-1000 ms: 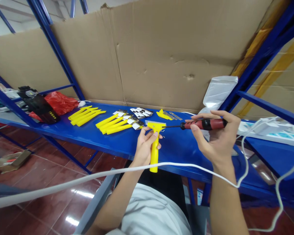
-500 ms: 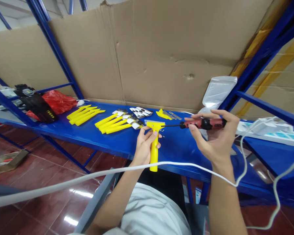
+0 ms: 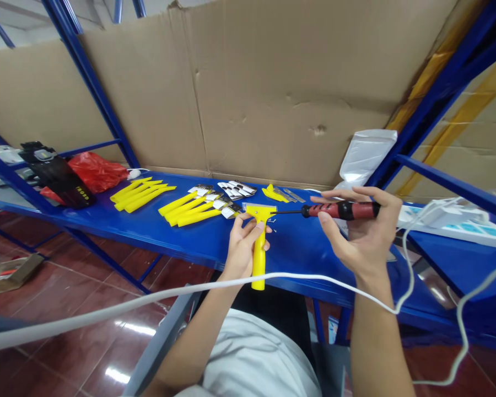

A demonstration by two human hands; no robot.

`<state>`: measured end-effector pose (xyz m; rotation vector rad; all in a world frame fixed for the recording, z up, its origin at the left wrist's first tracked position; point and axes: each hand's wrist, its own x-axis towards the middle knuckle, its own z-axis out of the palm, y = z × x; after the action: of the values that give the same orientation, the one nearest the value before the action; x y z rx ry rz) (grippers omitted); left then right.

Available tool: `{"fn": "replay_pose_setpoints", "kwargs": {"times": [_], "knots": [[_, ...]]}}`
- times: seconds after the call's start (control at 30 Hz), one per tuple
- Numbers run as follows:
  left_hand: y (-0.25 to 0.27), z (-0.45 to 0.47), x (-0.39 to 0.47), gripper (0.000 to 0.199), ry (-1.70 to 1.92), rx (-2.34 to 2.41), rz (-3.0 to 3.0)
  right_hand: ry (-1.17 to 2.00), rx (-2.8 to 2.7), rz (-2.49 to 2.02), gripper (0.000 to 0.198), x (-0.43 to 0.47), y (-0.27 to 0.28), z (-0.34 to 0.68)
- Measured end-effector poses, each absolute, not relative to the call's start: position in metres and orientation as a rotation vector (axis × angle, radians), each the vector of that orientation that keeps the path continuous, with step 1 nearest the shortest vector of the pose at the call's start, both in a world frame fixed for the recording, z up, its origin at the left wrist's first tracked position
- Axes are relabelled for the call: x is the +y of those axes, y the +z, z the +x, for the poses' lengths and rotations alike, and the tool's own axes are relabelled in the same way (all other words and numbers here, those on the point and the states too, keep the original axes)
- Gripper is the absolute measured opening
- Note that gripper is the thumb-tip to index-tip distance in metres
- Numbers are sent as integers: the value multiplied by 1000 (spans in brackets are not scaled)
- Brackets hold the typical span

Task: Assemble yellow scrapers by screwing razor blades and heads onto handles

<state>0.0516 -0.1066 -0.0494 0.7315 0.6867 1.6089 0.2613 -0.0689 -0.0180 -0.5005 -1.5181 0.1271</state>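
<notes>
My left hand (image 3: 243, 248) is closed around the neck of a yellow scraper (image 3: 259, 259), its wide head up and its handle pointing down towards me. In my right hand (image 3: 366, 237) lies a red and black screwdriver (image 3: 339, 210), held level with the thumb below and the fingers over it. The dark shaft reaches left, and its tip meets the right side of the scraper head. Small screws (image 3: 273, 220) lie on the blue table just behind the scraper. Whether the tip sits in a screw is too small to tell.
Left of my hands lie several yellow scrapers with labelled heads (image 3: 198, 209) and several yellow handles (image 3: 140, 193). Behind are packaged blades (image 3: 236, 189) and yellow pieces (image 3: 273, 193). A black bottle (image 3: 58, 176) and red bag (image 3: 97, 171) stand left. A white cable (image 3: 169, 298) crosses in front.
The view has shifted very slightly. Both hands keep their hold, and the screwdriver tip stays at the scraper head; the right fingers have shifted a little on the handle.
</notes>
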Motion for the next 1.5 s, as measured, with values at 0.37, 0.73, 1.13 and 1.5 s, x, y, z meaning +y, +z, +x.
{"fn": "replay_pose_setpoints", "kwargs": {"times": [0.37, 0.73, 1.13, 1.5], "knots": [[-51, 51, -105, 61, 1614, 688, 755, 121, -1470, -482, 76, -70, -17, 259], [-51, 51, -104, 61, 1619, 685, 736, 296, -1575, -377, 77, -74, -14, 260], [-51, 51, -105, 60, 1621, 681, 737, 222, -1567, -432, 73, -72, -15, 261], [-54, 51, -104, 65, 1612, 681, 769, 127, -1518, -415, 82, -71, -15, 260]]}}
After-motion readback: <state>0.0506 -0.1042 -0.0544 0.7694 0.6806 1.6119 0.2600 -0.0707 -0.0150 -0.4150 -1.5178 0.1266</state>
